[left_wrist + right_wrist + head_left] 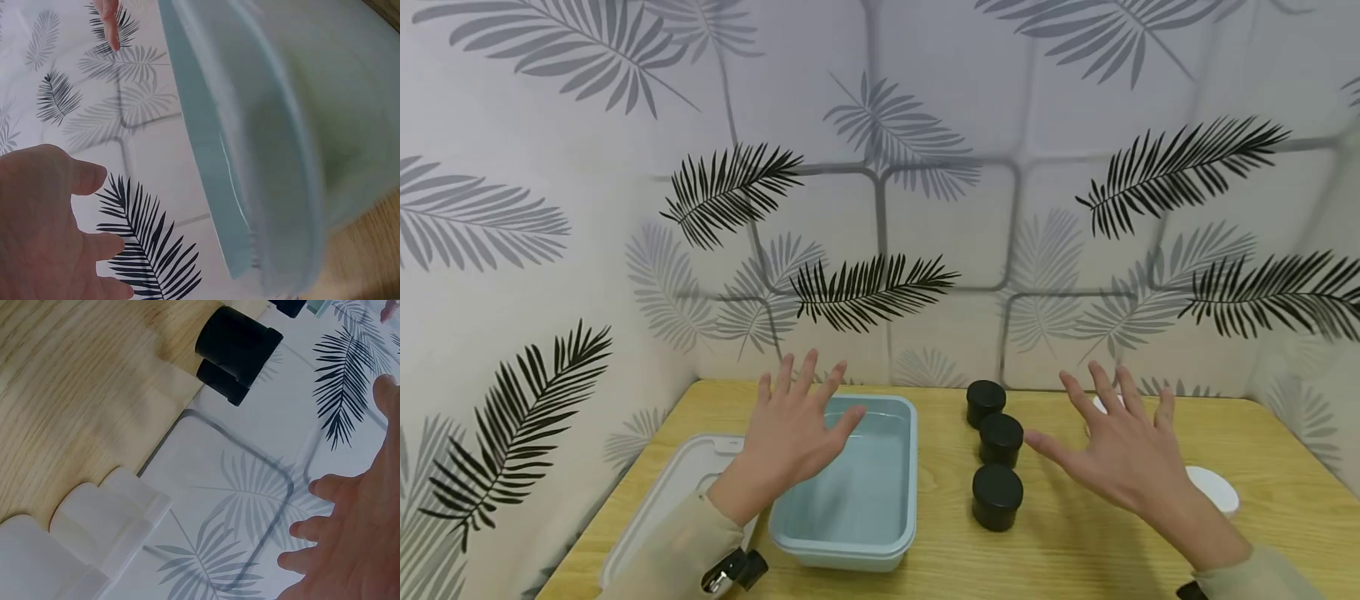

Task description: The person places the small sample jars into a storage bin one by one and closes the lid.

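Three black jars stand in a short row running away from the viewer, between the two hands; the nearest jar (997, 497) sits just beside the light blue tub (910, 467), the middle jar (1001, 439) behind it, the far jar (985, 402) closest to the wall; the row's long axis runs near to far, slightly angled left. Nearest the viewer on the left, a white lid (662, 500) lies flat on the wooden table (1075, 550), touching the tub's left side. The left hand (790, 442) hovers over the tub's left rim, fingers spread and straight, holding nothing; the right hand (1123, 454) hovers to the right of the jars, fingers likewise splayed wide and empty, its thumb pointing toward the middle jar. By my reading the right hand is the nearer to the jars, which lie to its left; white containers (1213, 487) sit beside and behind it.
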### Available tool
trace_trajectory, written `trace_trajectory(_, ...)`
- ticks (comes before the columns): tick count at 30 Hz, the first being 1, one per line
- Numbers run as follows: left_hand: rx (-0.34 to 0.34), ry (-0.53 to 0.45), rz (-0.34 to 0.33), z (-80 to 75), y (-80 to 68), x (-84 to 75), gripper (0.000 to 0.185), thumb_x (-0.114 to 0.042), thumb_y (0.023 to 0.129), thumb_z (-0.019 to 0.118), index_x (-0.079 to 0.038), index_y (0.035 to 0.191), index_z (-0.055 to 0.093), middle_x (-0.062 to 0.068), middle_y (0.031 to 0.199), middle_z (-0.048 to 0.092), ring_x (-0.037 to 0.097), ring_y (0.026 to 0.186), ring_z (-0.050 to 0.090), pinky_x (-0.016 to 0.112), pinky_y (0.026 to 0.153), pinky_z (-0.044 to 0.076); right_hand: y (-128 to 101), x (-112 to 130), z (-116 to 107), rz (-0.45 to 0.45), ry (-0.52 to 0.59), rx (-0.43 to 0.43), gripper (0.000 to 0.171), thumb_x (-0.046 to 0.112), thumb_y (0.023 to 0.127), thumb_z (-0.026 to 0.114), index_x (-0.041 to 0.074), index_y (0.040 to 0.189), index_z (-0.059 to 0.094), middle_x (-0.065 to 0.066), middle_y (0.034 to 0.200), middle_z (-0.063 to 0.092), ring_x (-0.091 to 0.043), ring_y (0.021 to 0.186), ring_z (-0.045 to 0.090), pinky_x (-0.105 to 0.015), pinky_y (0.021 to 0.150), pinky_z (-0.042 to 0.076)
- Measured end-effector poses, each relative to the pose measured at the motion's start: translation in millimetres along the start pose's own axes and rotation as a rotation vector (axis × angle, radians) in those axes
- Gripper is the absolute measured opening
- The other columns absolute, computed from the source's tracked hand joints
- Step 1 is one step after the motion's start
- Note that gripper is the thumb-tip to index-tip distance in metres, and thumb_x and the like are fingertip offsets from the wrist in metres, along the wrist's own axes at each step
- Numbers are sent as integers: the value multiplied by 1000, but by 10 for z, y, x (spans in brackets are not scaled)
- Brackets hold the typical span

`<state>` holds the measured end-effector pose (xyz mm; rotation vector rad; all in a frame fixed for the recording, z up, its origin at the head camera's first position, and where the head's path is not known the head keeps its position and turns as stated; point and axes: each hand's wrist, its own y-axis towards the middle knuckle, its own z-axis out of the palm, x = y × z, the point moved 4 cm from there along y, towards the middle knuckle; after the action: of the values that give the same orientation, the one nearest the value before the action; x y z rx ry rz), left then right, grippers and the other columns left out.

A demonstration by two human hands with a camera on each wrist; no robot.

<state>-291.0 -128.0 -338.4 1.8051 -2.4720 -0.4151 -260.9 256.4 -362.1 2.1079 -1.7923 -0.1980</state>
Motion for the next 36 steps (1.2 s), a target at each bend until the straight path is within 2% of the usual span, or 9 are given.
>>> trace_trajectory(5, -20, -21, 1, -52, -71, 23, 75, -64, 106, 44, -22, 168, 35, 20, 172, 20, 48, 158, 8, 72, 120, 12, -48, 20, -43, -19, -14, -3, 104, 84, 91, 52, 12, 165, 37, -29, 168, 25, -55, 154, 15, -80, 110, -13)
trace_trajectory(10, -31, -58, -6, -75, -172, 27, 75, -65, 106, 44, -23, 167, 35, 19, 172, 22, 47, 158, 10, 72, 120, 13, -124, -10, -94, -12, -14, 12, 106, 84, 91, 53, 13, 167, 33, -28, 169, 22, -55, 153, 17, -81, 111, -11)
trace_trajectory(17, -41, -83, -11, -111, -327, 50, 76, -67, 106, 43, -24, 168, 34, 18, 172, 23, 47, 158, 11, 72, 120, 14, -239, 12, -138, -72, 36, -71, 111, 79, 86, 67, 12, 168, 31, -32, 164, 31, -58, 145, 30, -76, 117, 5)
trace_trajectory(21, -63, -87, -4, -123, -429, 64, 76, -67, 106, 43, -25, 168, 34, 18, 171, 25, 47, 157, 13, 72, 119, 16, -318, 52, -137, -83, 103, -74, 116, 77, 82, 73, 10, 167, 32, -34, 161, 35, -57, 142, 35, -72, 117, 15)
trace_trajectory(26, -82, -80, 0, -118, -550, 78, 77, -68, 105, 45, -23, 167, 36, 18, 171, 27, 46, 157, 15, 71, 120, 17, -398, 117, -122, -62, 143, -34, 120, 81, 78, 74, 12, 167, 32, -27, 160, 41, -56, 134, 44, -75, 102, 35)
trace_trajectory(30, -95, -83, 7, -113, -631, 81, 77, -67, 105, 47, -21, 166, 39, 17, 171, 27, 46, 157, 17, 70, 120, 18, -445, 160, -107, -37, 175, -6, 120, 82, 76, 75, 16, 167, 34, -23, 160, 44, -55, 134, 46, -76, 86, 45)
trace_trajectory(36, -100, -53, 4, -84, -721, 106, 77, -63, 104, 53, -19, 165, 41, 18, 170, 30, 47, 156, 21, 70, 119, 21, -496, 181, -36, -44, 302, 7, 115, 73, 75, 84, 11, 163, 42, -18, 160, 47, -50, 136, 46, -72, 91, 47)
